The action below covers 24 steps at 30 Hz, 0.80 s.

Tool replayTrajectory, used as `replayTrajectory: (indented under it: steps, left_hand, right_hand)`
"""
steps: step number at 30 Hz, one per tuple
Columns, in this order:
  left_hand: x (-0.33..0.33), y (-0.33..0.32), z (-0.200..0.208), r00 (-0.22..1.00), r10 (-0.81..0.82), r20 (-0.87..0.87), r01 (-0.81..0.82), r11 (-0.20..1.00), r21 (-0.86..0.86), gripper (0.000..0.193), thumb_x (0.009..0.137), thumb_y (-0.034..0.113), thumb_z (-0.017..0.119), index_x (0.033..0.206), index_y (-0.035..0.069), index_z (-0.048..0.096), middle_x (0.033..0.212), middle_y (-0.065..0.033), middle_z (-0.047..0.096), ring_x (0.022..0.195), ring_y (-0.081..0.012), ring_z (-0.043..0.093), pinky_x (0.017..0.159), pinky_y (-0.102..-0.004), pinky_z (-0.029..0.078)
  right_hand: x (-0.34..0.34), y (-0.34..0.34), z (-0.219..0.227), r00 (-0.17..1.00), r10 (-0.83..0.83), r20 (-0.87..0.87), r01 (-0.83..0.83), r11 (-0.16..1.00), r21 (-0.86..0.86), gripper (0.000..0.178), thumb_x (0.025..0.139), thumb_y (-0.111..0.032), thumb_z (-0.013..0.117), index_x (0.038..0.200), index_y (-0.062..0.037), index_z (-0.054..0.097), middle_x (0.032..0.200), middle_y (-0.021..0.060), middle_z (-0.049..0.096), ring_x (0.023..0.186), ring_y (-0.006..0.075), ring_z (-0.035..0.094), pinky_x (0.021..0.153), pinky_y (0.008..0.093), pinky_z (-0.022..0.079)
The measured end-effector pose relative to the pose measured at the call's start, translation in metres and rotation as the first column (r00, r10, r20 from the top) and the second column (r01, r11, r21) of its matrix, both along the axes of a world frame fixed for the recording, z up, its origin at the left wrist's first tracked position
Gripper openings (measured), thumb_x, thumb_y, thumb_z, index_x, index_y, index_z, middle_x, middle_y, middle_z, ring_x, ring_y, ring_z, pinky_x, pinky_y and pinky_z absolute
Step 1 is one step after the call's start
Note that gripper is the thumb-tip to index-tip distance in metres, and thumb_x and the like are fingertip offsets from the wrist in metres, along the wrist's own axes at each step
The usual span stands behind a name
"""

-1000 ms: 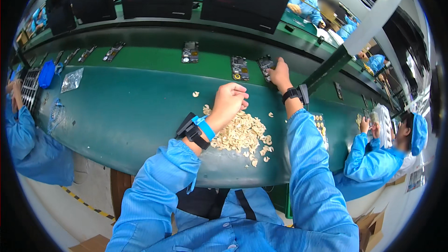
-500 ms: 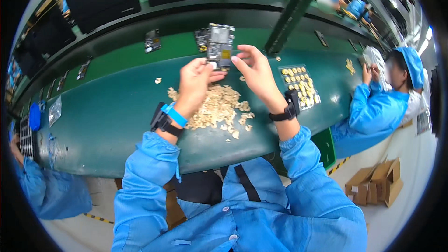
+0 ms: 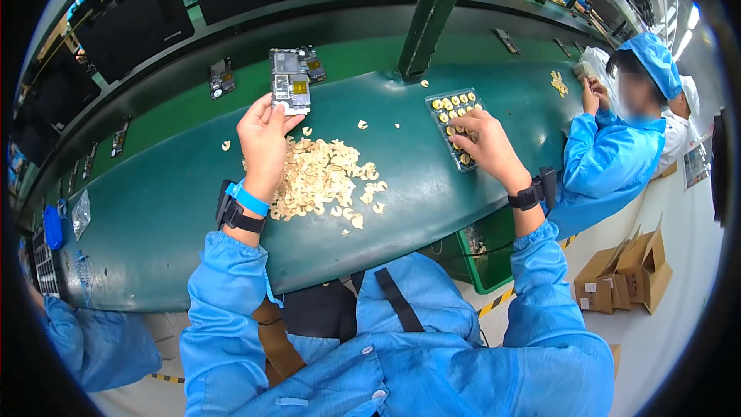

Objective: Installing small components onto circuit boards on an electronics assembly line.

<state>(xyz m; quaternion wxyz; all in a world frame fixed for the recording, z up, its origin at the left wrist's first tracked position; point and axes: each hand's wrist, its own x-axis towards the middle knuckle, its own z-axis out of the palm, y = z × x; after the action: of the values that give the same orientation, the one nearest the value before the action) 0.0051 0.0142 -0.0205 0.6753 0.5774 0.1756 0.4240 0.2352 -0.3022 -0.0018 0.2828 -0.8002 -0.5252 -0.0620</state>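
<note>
Our left hand [image 3: 262, 143] gripped a circuit board [image 3: 290, 81] by its near end, thumb and fingers pinching the edge, raised beyond the pale pile. That hold seemed sound to us: gripping only the rim left the components uncovered, and a steady, light pinch suited so thin a part. Our right hand [image 3: 490, 147] reached over a clear tray [image 3: 438, 122], thumb and forefinger parted above its gold discs [image 3: 455, 100]; whether a fingertip touched one, we could not tell. Taking a disc by its rim, without nudging its neighbours, looked the neater way to us. Between our hands, nearer the left, lay a loose pile of curved pale pieces [image 3: 320, 181] on the green table [image 3: 417, 193]. Past them stood a dark post [image 3: 428, 23], another board [image 3: 221, 79] lay beyond our left hand, and a blue-capped co-worker [image 3: 617, 154] sat to our right.
</note>
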Motion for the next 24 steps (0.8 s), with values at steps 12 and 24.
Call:
replayTrajectory:
  steps: [12,24]
  left_hand:
    - [-0.001,-0.004,0.003,0.996,0.046,-0.077,-0.036,0.991,0.131,0.035,0.103,-0.006,0.048,0.138,-0.004,0.049,0.118,-0.0183,0.069,0.103,-0.0199,0.070,0.087,-0.0342,0.064]
    - [-0.004,-0.007,0.002,0.992,0.085,-0.093,-0.049,0.940,0.337,0.020,0.106,0.002,0.053,0.117,-0.006,0.067,0.113,-0.0109,0.070,0.104,-0.0149,0.067,0.090,-0.0322,0.060]
  right_hand:
    - [0.010,0.033,-0.003,0.979,-0.119,-0.166,0.130,0.990,0.055,0.020,0.088,-0.013,0.075,0.104,-0.0012,0.075,0.095,0.0145,0.066,0.084,0.0314,0.066,0.078,0.0422,0.054]
    - [0.009,0.063,0.007,0.964,-0.113,-0.242,0.151,0.978,0.144,0.015,0.093,-0.012,0.073,0.100,0.0010,0.077,0.086,0.0108,0.072,0.074,0.0201,0.067,0.068,0.0347,0.054]
